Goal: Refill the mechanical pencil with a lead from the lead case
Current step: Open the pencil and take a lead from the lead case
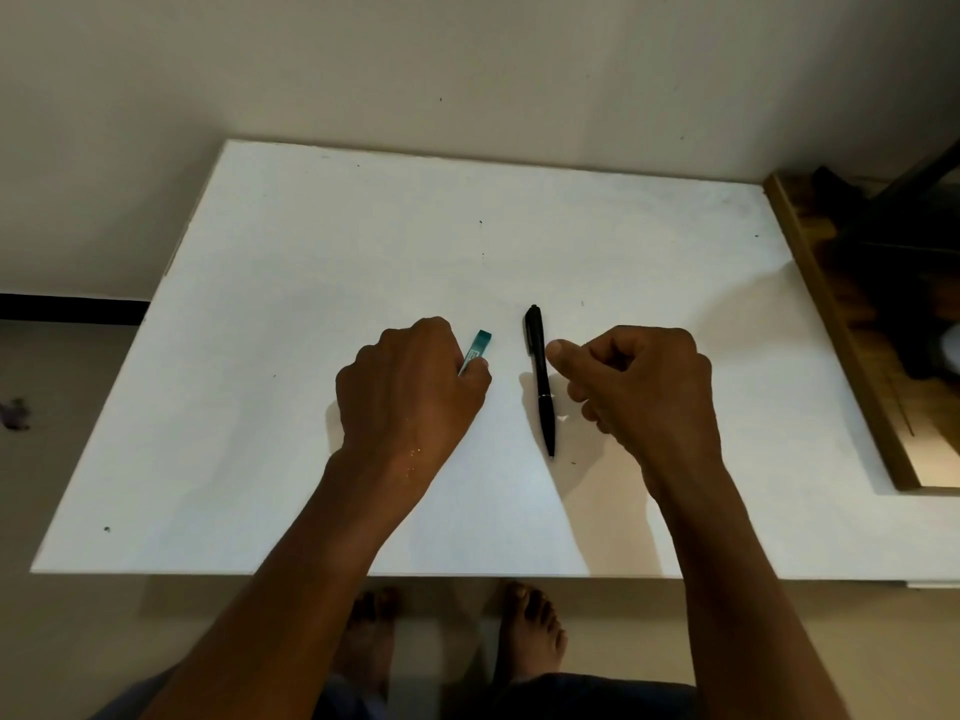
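A black mechanical pencil (540, 379) lies on the white table (260, 356), its cap end pointing away from me and its tip towards me. A small teal lead case (477, 348) sticks out from under my left hand (408, 389), whose fingers are curled over its near end. My right hand (636, 384) hovers just right of the pencil, fingers loosely curled, thumb pointing at the barrel without touching it. Nothing shows between its fingers. The lower half of the lead case is hidden by my left hand.
The table ends at a cream wall at the back. A wooden-framed shelf (852, 335) with dark objects stands along the right edge. My bare feet (530, 631) show below the table's near edge.
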